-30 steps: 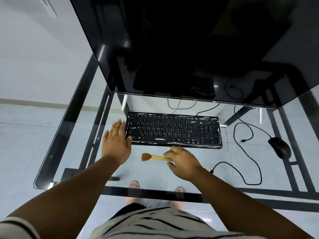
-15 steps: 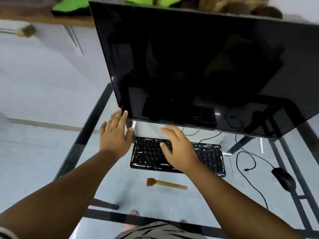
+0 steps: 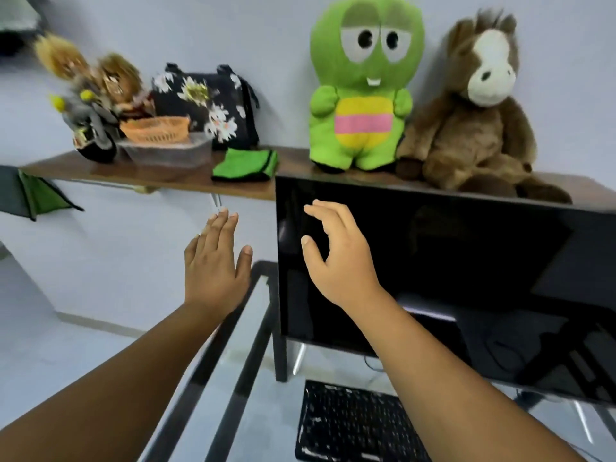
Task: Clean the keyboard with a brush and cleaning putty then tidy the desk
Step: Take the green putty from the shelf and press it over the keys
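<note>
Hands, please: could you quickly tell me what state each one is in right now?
Left hand: open, fingers straight, empty.
Right hand: open, fingers curled, empty.

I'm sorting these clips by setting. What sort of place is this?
Most likely a home desk corner, perhaps in a bedroom. A dark monitor stands on a glass desk behind a black keyboard, and the wall shelf above holds a green plush toy, a brown plush horse and a floral bag.

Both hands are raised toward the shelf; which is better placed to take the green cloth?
Probably the left hand: its fingers point up just below the shelf, close under the green cloth. The right hand is before the monitor.
</note>
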